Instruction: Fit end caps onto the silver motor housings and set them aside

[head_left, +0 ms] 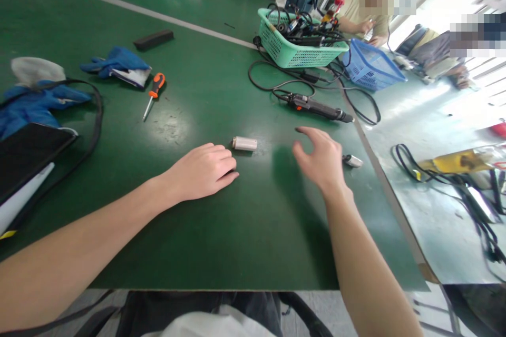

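Observation:
A small pale pink cylinder (244, 143), seemingly metallic, lies on its side on the green table. My left hand (205, 171) rests palm down just left of and nearer than it, its fingers loosely bent and holding nothing visible. My right hand (320, 158) hovers over the table to the right of the cylinder, thumb and fingers apart, with nothing in it. A second small silver and black piece (352, 160) lies just right of that hand. Beyond it lies a black electric screwdriver (316, 107) with its cord.
An orange-handled screwdriver (154, 95), blue gloves (116, 66) and a dark bar (153, 40) lie left. A black tablet-like device (33, 155) sits at the left edge. Behind stand a green basket (300, 55) of cables and a blue basket (373, 71). People sit at the far right.

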### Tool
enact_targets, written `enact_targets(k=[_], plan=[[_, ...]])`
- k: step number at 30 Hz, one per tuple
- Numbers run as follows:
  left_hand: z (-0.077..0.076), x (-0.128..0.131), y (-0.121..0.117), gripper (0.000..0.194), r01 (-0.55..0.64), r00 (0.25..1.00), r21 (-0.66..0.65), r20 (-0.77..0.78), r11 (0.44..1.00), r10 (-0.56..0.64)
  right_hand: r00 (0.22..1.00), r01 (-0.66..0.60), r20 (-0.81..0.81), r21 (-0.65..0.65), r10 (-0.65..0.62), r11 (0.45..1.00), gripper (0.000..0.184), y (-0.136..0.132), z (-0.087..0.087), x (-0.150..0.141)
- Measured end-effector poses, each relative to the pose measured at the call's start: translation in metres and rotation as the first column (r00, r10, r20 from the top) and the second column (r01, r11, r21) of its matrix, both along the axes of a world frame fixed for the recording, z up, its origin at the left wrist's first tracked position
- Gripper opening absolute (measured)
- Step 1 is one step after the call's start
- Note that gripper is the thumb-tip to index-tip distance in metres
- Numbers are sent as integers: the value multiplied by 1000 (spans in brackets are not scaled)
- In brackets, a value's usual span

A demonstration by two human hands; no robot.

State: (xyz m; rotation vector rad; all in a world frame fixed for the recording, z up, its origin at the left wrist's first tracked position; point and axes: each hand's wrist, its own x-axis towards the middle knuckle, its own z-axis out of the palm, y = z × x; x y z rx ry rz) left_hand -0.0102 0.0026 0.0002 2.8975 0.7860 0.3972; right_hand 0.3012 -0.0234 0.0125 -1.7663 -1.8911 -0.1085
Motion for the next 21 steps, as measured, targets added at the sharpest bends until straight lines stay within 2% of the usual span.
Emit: enact_targets(k=[2, 3, 5, 9, 14, 17, 21], plan=[[1, 0, 0, 30, 1, 1000, 23, 0, 1000, -1, 964, -267, -4, -21, 267, 963, 41, 8, -2, -41], [2, 1, 0, 30, 0, 1000, 34, -1, 999, 0, 935, -353, 4, -39, 353, 935, 43, 12, -3, -57], [2, 1, 0, 30, 0, 1000, 48, 1, 999, 0, 899, -435, 11, -101, 438, 895, 45, 19, -6, -80], [3, 1, 0, 29, -6, 1000, 49, 16, 999, 6, 904, -412, 16, -230, 427, 882, 27, 20, -5, -93], [6, 1, -1, 28, -77, 997, 37, 24, 996, 76, 890, -419, 31, -334, 454, 844, 19, -11, 12, -89], [7, 2, -2, 23, -109, 994, -19, 22, 994, 109, 896, -400, 42, -353, 442, 846, 17, -29, 20, -88], [6, 3, -2, 20, -47, 999, -68, 21, 997, 49, 893, -424, -5, -339, 449, 840, 15, -38, 17, -85]])
